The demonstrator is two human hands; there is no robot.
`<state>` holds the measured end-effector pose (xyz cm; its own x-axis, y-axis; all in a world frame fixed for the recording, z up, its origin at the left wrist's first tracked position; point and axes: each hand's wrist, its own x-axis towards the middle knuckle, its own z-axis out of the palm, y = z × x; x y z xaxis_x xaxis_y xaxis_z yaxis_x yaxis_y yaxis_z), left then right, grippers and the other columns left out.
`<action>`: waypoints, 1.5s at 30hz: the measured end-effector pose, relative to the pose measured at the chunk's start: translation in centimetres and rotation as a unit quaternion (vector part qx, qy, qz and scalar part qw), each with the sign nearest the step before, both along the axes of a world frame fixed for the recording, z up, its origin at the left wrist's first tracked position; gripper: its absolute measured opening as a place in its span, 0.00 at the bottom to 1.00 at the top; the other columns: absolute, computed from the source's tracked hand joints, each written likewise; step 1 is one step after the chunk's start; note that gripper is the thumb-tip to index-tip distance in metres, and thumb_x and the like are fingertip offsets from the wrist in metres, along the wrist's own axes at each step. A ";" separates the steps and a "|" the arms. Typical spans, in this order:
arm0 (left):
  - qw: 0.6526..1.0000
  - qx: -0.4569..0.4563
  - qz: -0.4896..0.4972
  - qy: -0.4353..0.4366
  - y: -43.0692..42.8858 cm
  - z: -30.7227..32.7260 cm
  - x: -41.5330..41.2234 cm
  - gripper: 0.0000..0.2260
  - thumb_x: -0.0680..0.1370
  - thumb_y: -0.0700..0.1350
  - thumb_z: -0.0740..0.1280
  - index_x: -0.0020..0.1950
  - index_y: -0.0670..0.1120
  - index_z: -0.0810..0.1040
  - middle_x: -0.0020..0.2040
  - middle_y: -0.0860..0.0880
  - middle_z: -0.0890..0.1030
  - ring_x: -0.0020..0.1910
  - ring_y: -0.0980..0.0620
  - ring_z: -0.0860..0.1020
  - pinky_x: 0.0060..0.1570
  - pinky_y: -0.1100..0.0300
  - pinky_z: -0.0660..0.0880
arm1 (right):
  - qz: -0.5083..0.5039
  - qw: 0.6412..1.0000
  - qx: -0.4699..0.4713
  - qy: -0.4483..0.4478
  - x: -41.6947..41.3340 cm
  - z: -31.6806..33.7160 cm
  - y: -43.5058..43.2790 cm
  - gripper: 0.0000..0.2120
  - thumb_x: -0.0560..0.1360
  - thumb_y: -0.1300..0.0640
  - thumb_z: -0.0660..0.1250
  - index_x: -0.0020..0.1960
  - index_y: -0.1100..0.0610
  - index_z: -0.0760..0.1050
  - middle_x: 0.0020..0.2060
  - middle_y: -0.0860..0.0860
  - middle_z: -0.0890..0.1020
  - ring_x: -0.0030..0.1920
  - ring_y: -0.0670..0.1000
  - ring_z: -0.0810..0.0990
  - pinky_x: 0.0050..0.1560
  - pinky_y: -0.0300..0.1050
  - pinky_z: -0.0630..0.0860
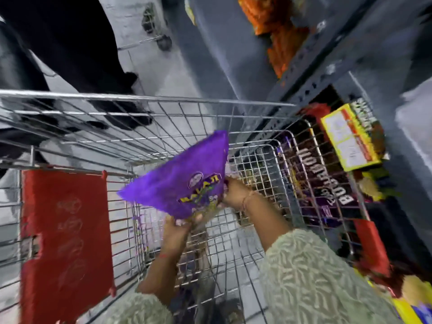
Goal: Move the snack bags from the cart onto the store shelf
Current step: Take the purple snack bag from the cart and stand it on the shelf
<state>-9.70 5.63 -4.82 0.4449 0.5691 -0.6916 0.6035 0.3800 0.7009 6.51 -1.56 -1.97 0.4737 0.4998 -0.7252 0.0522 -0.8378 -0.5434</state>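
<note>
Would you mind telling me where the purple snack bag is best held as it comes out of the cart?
Probably by its near bottom edge, from the person's side, as now: the left hand pinches the lower corner and the right hand the right end of that edge. The purple snack bag is flat and tilted up, its far corner free above the cart.

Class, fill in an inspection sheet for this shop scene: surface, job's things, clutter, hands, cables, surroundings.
Surface: wire cart, basket floor mostly bare.
Job's things: one purple bag held above the basket; shelf to the right.
Clutter: red flap on cart; yellow box and orange packs on the shelf.
Hands: left hand and right hand both grip the bag's lower edge.
Cables: nothing seen.
Surroundings: grey floor; picture blurred.
</note>
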 end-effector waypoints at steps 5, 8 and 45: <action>0.991 0.024 -0.088 -0.099 0.5 7.2 0.4 0.18 0.64 0.38 0.73 0.51 0.33 0.77 0.46 0.41 0.81 0.44 0.55 0.80 0.49 0.59 0.75 | -0.126 0.971 0.200 0.040 -2.5 8.7 -5.8 0.29 0.63 0.81 0.65 0.61 0.74 0.61 0.48 0.52 0.73 0.34 0.27 0.75 0.37 0.18 0.68; 0.970 0.118 -0.141 -0.159 -1.6 13.0 1.0 0.14 0.63 0.33 0.74 0.47 0.36 0.77 0.37 0.50 0.79 0.28 0.71 0.75 0.34 0.76 0.71 | -0.197 0.944 0.265 0.018 -4.9 12.8 -10.6 0.30 0.66 0.76 0.67 0.64 0.65 0.59 0.51 0.49 0.74 0.44 0.29 0.75 0.46 0.22 0.70; 0.707 -0.081 -0.632 -0.307 -34.0 24.7 22.3 0.37 0.65 0.26 0.69 0.70 0.43 0.60 0.66 0.40 0.72 0.60 0.48 0.72 0.56 0.62 0.73 | -0.600 0.647 0.330 -0.335 -4.4 19.2 -44.0 0.37 0.62 0.64 0.76 0.64 0.51 0.60 0.56 0.45 0.75 0.56 0.44 0.76 0.50 0.35 0.77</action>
